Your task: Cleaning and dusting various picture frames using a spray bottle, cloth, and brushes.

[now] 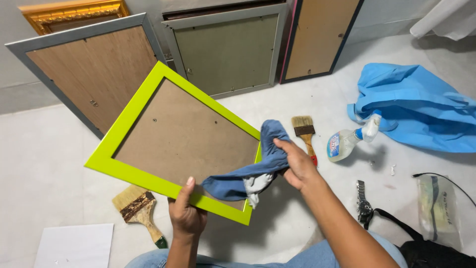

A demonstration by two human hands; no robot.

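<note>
Gripping the near edge of a lime-green frame [130, 174], the left hand [187, 214] has its thumb laid over the front rail and its fingers hidden behind, holding the frame tilted above the floor [44, 164] with its brown backing toward the camera. The right hand [296, 164] is clenched on a blue cloth [258, 168] bunched against the frame's right corner. On the floor, one brush [140, 211] lies near left under the frame, another brush [305, 133] just right of the cloth, and a spray bottle [349, 139] beside it. A blue bag [416, 111] sits far right, a watch [363, 202] near right. More frames [223, 52] lean against the far wall.
</note>
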